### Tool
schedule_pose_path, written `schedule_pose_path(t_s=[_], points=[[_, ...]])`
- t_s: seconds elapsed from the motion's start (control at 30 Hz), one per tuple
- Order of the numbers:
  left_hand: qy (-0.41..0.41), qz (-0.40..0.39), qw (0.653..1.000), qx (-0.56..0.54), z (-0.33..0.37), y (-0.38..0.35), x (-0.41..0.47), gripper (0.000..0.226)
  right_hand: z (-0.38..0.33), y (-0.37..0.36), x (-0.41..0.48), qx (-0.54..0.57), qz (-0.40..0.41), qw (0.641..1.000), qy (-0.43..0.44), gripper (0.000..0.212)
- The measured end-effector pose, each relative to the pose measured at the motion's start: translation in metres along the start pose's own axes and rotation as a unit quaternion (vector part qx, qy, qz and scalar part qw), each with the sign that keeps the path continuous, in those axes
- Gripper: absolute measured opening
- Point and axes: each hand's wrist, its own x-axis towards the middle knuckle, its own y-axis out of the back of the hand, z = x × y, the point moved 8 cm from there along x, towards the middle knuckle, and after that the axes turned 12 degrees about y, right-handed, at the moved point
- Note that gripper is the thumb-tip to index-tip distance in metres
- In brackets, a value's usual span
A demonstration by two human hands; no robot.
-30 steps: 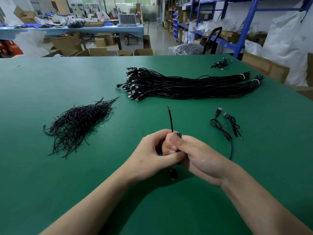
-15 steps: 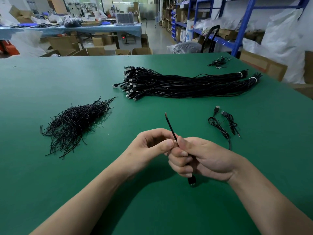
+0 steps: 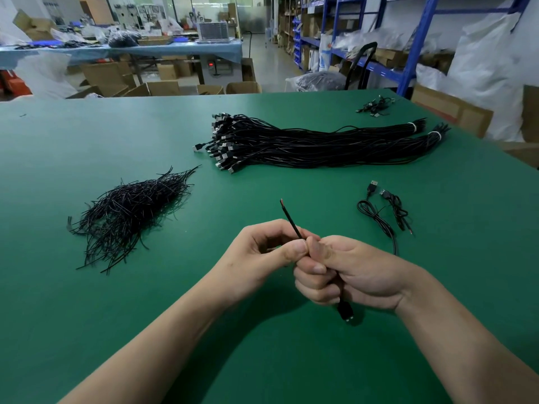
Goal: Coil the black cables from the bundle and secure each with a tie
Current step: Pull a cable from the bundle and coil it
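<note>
My right hand point(image 3: 347, 272) grips a folded black cable point(image 3: 291, 220) in its fist; the USB plug point(image 3: 345, 313) hangs out below the fist and the cable's bare end sticks up to the left. My left hand point(image 3: 262, 252) pinches the same cable just above the right fist, thumb against thumb. The big bundle of black cables point(image 3: 306, 141) lies across the back of the green table point(image 3: 87, 301), plugs to the left, white bands at its right end. A heap of black ties point(image 3: 128, 208) lies to the left.
Two loose cables point(image 3: 385, 211) lie to the right of my hands. A small clump of cables point(image 3: 376, 104) sits at the table's far right corner. Cardboard boxes and blue shelving stand beyond the table.
Over the last second my right fist has slid down the cable so the plug hangs lower to the right. The bare end now leans left. My left hand keeps its pinch.
</note>
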Motion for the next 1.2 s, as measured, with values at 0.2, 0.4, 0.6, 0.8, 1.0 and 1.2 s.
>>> schedule_pose_path(t_s=[0.2,0.4,0.6,0.8,1.0,1.2], points=[[0.014,0.035,0.999,0.032,-0.006,0.013,0.004,0.021,0.012,0.019,0.004,0.002,0.102,0.994,-0.024,0.039],[0.043,0.061,0.997,0.038,-0.017,0.018,0.006,0.02,0.018,0.029,0.007,-0.03,0.183,0.982,-0.023,0.036],[0.052,0.1,0.99,0.082,-0.026,0.017,0.01,0.017,0.021,0.036,0.005,-0.052,0.251,0.966,-0.028,0.036],[0.035,0.115,0.989,0.091,-0.02,0.018,0.01,0.019,0.014,0.036,0.007,-0.154,0.293,0.944,0.015,0.037],[0.027,0.13,0.984,0.116,-0.02,0.029,0.006,0.01,-0.004,0.043,0.004,-0.276,0.292,0.914,0.056,0.032],[0.022,0.153,0.981,0.122,-0.02,0.038,0.005,0.013,-0.004,0.047,0.005,-0.306,0.267,0.911,0.077,0.012]])
